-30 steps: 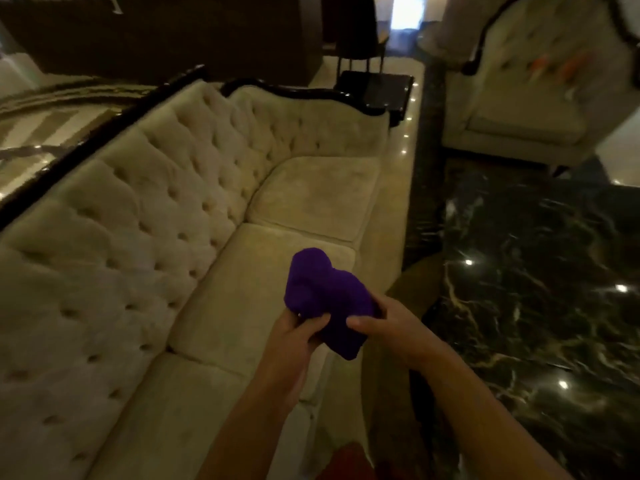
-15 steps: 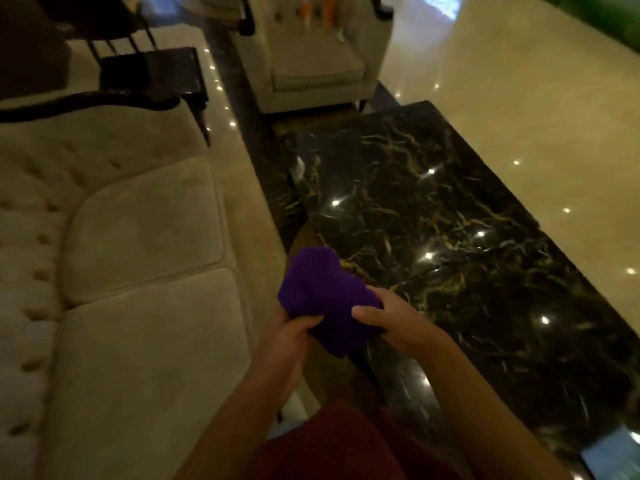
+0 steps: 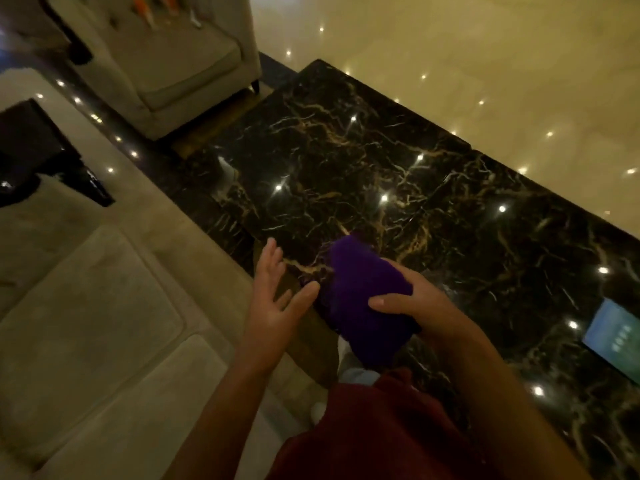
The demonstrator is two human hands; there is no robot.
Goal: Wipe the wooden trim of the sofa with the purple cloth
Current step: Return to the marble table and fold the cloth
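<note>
Far left: sofa w/ pale seat cushions, seam btwn two of them running diagonally; only the seat shows here, backrest out of frame. Dark wooden trim of the sofa just visible at left edge, curving black strip above the upholstery. Behind it a small dark side stand on the pale floor. Top left-centre: a pale armchair, something orange on its back cushion, too blurred to ID.

Centre: left hand held open, palm up-ish, fingers spread, holding nothing; thumb tip comes close to the cloth, contact can't be told. Just right of it the purple cloth, bunched into a lump, held up in the air over the near edge of the desk, well apart from the trim. Right hand wraps the cloth from the right, thumb across its front, fingers closed behind; firm hold.

Desk is black marble w/ gold veins, glossy, ceiling light spots reflected. Below the hands: dark red garment of the person. Far right: a lit phone screen lying on the desk near its edge. Beyond the desk, shiny cream floor.
</note>
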